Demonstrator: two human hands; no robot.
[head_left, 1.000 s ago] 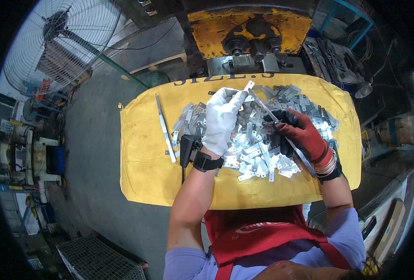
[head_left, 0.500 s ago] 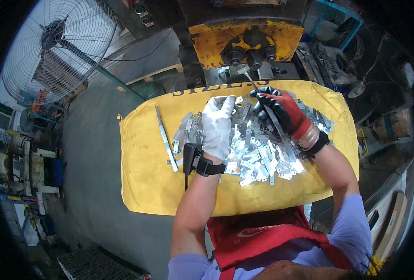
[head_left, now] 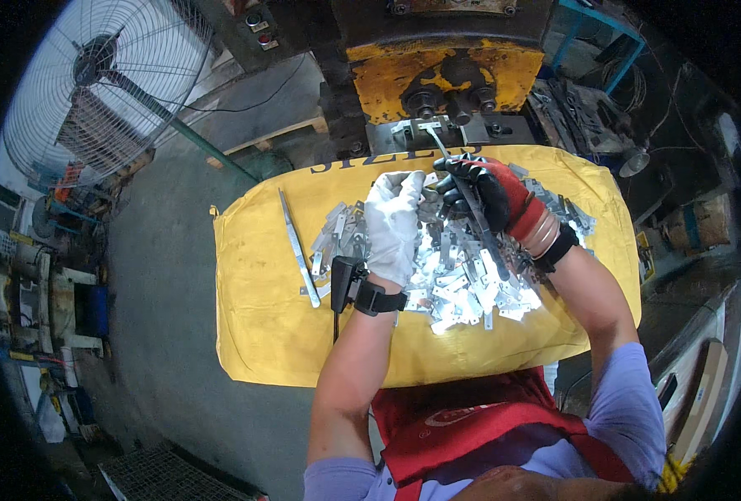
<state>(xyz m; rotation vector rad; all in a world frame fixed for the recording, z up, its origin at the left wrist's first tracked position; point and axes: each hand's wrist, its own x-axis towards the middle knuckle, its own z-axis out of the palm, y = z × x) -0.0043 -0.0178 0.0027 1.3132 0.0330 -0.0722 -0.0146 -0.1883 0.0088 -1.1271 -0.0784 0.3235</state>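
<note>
My right hand [head_left: 481,190], in a black-and-red glove, is closed round long metal tweezers [head_left: 487,240]. Their thin tip reaches forward to a small metal strip [head_left: 427,125] lying at the die of the press [head_left: 446,79]. In a white glove, my left hand [head_left: 392,221] is closed with its fingertips pressed together, over the pile's left part. A bright bit of metal shows by those fingertips; I cannot tell whether it is held. Many small flat metal strips with holes [head_left: 462,288] lie heaped under and between both hands. They rest on a yellow sack-covered surface [head_left: 262,334].
A second pair of tweezers [head_left: 298,246] lies left of the pile. Behind the yellow cover stands the press, its front worn yellow. A large wire-cage fan [head_left: 95,67] is at the far left. Tools [head_left: 575,117] lie right of the press. A small lamp [head_left: 635,161] sits beyond the cover's right corner.
My right hand has moved a little left and forward, and the tweezers' tip has shifted left at the die. A strip now shows there more plainly. My left hand has barely moved.
</note>
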